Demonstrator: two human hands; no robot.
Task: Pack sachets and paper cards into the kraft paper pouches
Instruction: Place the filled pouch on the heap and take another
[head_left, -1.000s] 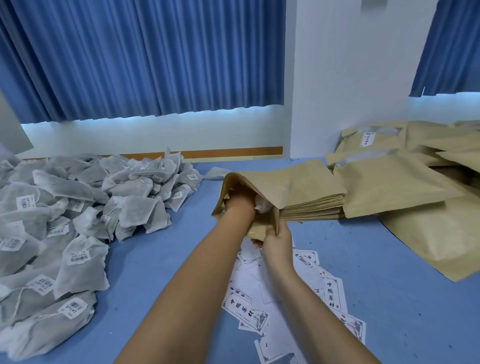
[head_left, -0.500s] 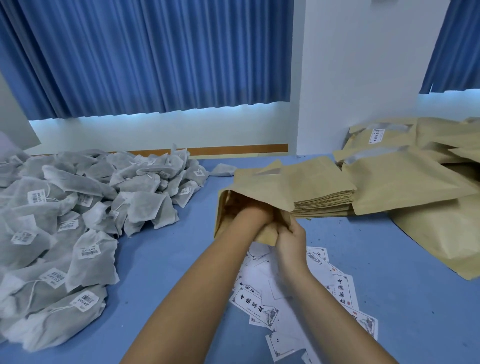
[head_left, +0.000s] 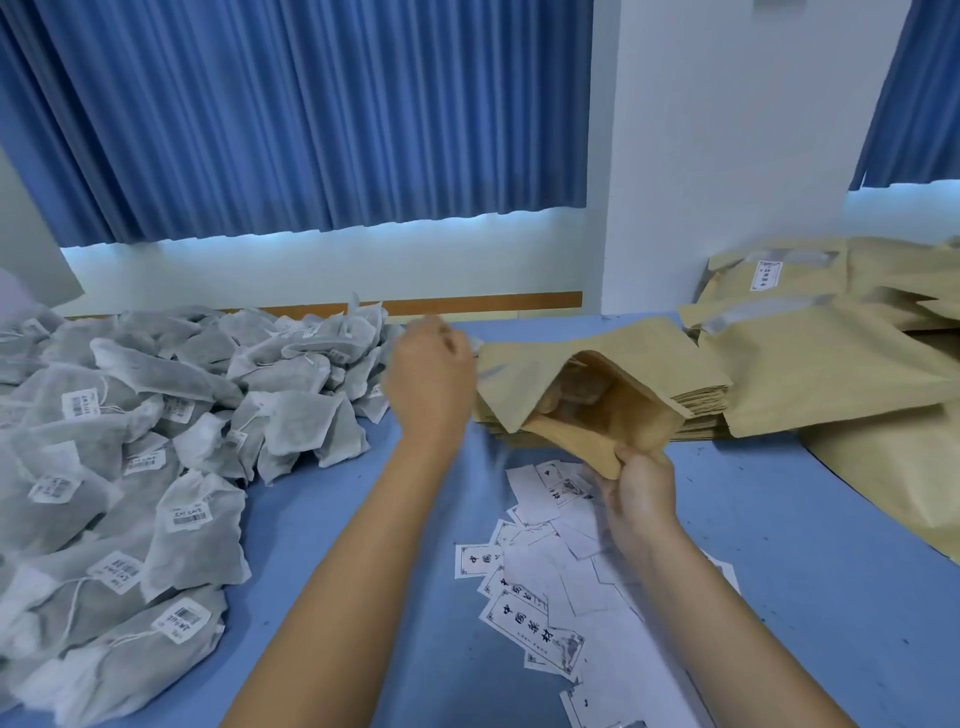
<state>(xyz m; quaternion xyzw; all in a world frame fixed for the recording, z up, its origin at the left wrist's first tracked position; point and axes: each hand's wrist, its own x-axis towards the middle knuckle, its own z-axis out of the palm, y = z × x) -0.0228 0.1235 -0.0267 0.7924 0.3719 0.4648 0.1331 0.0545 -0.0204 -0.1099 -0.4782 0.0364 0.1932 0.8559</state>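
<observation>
An open kraft pouch (head_left: 631, 423) is held up over the blue table, its mouth facing me, and something dark shows inside. My right hand (head_left: 641, 491) pinches the pouch's lower edge. My left hand (head_left: 431, 379) hovers left of the pouch mouth, outside it, with fingers loosely curled and blurred and nothing in them. Grey-white sachets (head_left: 156, 457) with barcode labels lie piled on the left. White printed paper cards (head_left: 540, 587) are scattered below my right hand. A flat stack of empty pouches (head_left: 691, 379) lies behind the held pouch.
More kraft pouches (head_left: 841, 364), some with windows and labels, are heaped at the right and reach the table's right edge. A white pillar (head_left: 727, 156) and blue curtains (head_left: 311, 114) stand behind the blue table (head_left: 779, 519).
My left hand has come out of the pouch and moved up and to the left. The pouch has swung right, its mouth now open to view, with my right hand still holding it.
</observation>
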